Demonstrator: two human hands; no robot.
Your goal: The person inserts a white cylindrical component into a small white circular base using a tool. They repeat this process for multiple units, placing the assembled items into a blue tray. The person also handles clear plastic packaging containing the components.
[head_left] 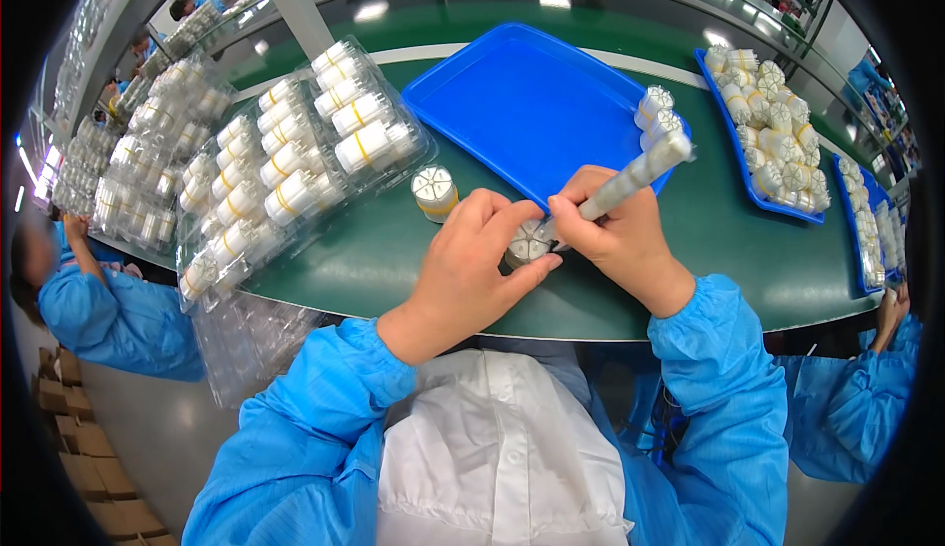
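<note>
We clasp a white cylinder (pixel 524 245) in our left hand (pixel 461 268) at a green table (pixel 374 262). Our right hand (pixel 626 243) grips a pale pen-shaped tool (pixel 640 169) over it.

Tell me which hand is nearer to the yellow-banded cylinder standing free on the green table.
Left. The left hand is close beside the cylinder, on its right; the right hand is farther right.
</note>
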